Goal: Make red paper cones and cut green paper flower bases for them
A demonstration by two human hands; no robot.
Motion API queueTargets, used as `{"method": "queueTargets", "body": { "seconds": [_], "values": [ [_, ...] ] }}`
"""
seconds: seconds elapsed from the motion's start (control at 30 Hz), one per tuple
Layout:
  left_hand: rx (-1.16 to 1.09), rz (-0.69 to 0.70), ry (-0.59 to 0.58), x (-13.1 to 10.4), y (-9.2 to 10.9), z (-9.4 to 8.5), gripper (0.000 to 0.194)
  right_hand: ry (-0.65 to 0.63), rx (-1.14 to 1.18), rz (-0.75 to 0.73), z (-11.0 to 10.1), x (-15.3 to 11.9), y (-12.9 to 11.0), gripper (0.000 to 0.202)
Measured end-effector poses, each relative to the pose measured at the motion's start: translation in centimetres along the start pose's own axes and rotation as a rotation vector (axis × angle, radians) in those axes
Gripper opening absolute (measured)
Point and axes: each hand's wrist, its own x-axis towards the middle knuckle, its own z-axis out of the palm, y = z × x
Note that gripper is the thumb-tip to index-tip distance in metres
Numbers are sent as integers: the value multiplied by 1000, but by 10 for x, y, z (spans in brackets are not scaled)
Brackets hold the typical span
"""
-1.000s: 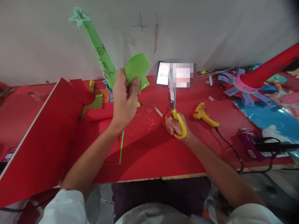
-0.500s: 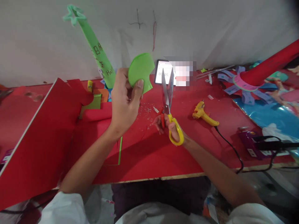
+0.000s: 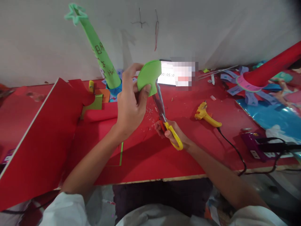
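Observation:
A curved piece of green paper (image 3: 150, 74) is pinched between the thumb and fingers of my left hand (image 3: 131, 103), held up above the table. Lower and to the right, my right hand (image 3: 172, 131) grips scissors (image 3: 174, 138) with one yellow and one red handle. Their blades point up and reach the lower right edge of the paper, and the paper hides the tips. Whether the blades are biting into it I cannot tell.
On the red table (image 3: 150, 169) lies a yellow glue gun (image 3: 208, 116) with a black cord. A lit phone (image 3: 166, 73) leans at the wall. Left stand a green paper cone (image 3: 102, 53) and a red board (image 3: 44, 138); right, a red cone (image 3: 275, 69) and purple box (image 3: 252, 146).
The green paper has moved right and slightly down in my left hand. The scissors have swung left to meet its edge, and their blades have drawn closer together.

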Motion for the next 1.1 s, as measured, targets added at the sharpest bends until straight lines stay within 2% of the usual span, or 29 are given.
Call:
{"method": "queueTargets", "body": {
  "seconds": [0.27, 0.7, 1.1],
  "values": [
    [42, 56, -62, -8, -15, 8, 46, 39, -33, -31, -4, -1, 5, 75],
    [46, 72, -39, -11, -18, 12, 44, 67, -37, -41, -2, -1, 6, 73],
    [-8, 62, 5, -16, -17, 16, 38, 78, -103, -68, -5, -3, 19, 72]
  ]
}}
